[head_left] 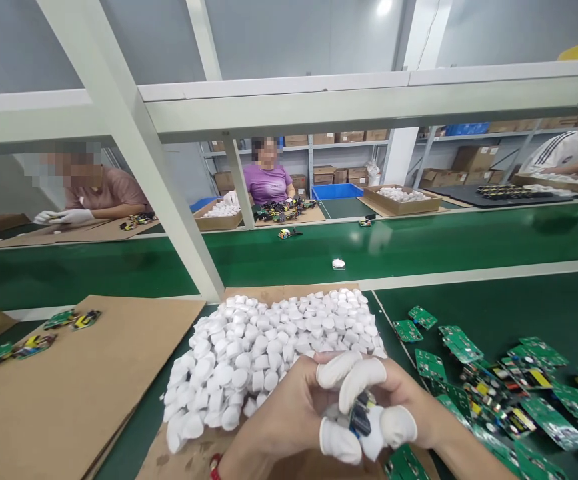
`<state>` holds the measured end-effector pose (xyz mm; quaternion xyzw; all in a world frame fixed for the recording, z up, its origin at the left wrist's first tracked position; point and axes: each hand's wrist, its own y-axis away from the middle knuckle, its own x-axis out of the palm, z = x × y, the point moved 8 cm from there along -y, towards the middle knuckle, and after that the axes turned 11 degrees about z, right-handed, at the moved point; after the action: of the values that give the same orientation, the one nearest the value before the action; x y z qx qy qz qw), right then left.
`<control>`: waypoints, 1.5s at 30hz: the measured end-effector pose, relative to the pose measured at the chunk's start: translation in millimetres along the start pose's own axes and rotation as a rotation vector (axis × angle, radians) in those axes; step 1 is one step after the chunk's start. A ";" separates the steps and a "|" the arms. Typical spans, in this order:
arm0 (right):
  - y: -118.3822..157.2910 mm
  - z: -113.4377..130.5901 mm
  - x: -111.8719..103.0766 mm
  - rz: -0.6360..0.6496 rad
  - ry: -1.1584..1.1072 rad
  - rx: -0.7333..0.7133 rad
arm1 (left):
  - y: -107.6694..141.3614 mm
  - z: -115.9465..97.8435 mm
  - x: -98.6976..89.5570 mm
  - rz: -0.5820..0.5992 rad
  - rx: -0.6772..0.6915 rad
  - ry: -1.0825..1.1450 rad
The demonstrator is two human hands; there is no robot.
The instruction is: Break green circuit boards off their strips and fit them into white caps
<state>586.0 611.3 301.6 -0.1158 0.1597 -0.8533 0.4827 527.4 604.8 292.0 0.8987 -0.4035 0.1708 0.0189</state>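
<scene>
Both hands meet at the lower middle, with white covers on several fingertips. My left hand (301,407) and my right hand (393,393) close round a small circuit assembly (360,419) with dark parts. A white piece (375,433) sits against that assembly between the fingers. Just beyond the hands spreads a large heap of white rounded pieces (259,347) on brown cardboard. To the right of my right hand lie many green circuit boards (549,420), some with their components facing up.
Brown cardboard (79,387) with a few boards covers the left. A green conveyor (419,250) crosses ahead, carrying a white piece (338,264) and small assemblies. A slanted white post (139,153) rises at left. Three people sit beyond the conveyor.
</scene>
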 end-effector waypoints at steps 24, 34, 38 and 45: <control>-1.2 1.0 -7.0 -0.040 0.156 -0.006 | -4.3 1.3 -3.6 -0.127 -0.012 0.085; 1.4 -5.6 -18.3 -0.155 0.267 -0.093 | 0.8 13.7 -8.4 -0.220 -0.083 0.046; 1.4 -0.7 -15.2 -0.094 0.370 -0.047 | 1.5 9.3 -4.2 -0.186 -0.070 0.071; 0.8 4.3 -15.5 -0.075 0.438 -0.098 | 2.2 11.3 -7.2 -0.227 -0.118 0.037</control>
<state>596.0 623.5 304.6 0.0430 0.2975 -0.8665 0.3984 524.7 606.6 278.8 0.9327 -0.3078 0.1602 0.0984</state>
